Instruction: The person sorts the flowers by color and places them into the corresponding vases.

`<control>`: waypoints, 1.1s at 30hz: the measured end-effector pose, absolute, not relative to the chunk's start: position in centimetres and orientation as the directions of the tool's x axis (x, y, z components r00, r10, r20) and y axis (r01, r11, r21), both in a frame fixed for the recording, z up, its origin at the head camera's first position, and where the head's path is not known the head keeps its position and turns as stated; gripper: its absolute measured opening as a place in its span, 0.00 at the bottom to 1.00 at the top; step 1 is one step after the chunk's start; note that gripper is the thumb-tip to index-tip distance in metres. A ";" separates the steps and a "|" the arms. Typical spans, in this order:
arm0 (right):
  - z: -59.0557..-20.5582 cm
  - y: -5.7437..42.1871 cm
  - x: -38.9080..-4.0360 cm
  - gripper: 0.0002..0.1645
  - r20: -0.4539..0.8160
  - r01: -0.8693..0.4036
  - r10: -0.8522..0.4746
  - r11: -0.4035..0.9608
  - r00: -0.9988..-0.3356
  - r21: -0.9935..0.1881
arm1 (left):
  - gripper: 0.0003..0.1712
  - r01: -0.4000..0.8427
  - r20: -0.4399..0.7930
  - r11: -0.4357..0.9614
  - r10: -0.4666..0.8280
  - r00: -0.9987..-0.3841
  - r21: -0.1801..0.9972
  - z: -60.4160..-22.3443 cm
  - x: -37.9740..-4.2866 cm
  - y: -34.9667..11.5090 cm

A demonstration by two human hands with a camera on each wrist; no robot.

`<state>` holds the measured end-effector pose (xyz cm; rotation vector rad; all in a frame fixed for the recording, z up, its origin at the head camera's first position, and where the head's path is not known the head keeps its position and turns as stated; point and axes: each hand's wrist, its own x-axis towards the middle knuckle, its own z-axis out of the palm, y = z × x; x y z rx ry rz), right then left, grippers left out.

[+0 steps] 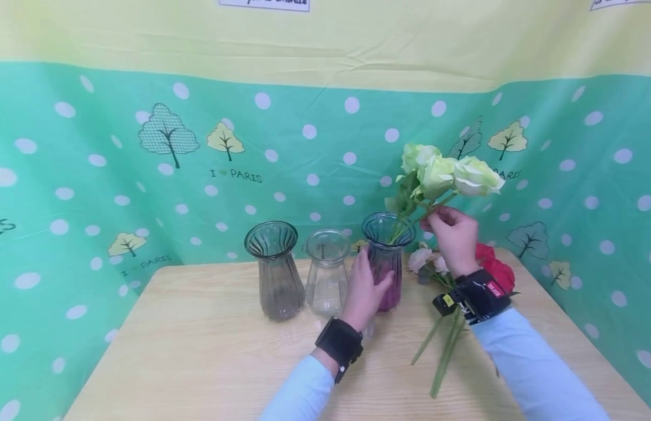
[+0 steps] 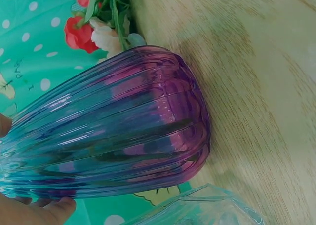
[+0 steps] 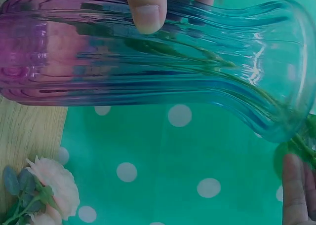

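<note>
A blue-to-purple ribbed glass vase (image 1: pixel 391 257) stands upright at the back of the table. My left hand (image 1: pixel 363 295) grips its side, with the thumb and fingers about the body. Above the rim, my right hand (image 1: pixel 454 237) pinches the stem of an artificial flower spray with pale green-white roses (image 1: pixel 436 175). The spray tilts to the right, and its lower stems (image 3: pixel 197 62) are inside the vase, seen through the glass in the right wrist view. In the left wrist view, the purple base (image 2: pixel 182 121) of the vase rests on the wood.
Left of the held vase stand a clear glass vase (image 1: pixel 324 286) and a grey one (image 1: pixel 280 283). Red flowers (image 1: pixel 500 273) and pale pink flowers (image 1: pixel 420 260) lie at the right, partly behind my right wrist, stems toward the front. A green dotted cloth (image 1: pixel 304 158) hangs behind the table (image 1: pixel 199 351).
</note>
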<state>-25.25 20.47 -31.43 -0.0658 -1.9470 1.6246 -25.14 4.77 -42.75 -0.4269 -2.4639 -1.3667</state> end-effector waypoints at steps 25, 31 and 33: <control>-32.8 20.1 -26.5 0.18 0.401 -0.201 0.232 0.588 -0.886 -0.783 | 0.43 0.390 0.397 0.524 0.105 -0.912 0.757 -43.0 -25.3 4.8; -32.8 19.7 -26.7 0.15 0.420 -0.196 0.254 0.606 -0.871 -0.771 | 0.42 0.398 0.416 0.525 0.091 -0.905 0.752 -43.0 -25.3 4.8; -32.9 19.6 -26.7 0.15 0.402 -0.175 0.275 0.592 -0.873 -0.787 | 0.43 0.386 0.398 0.526 0.097 -0.912 0.758 -43.0 -25.3 4.8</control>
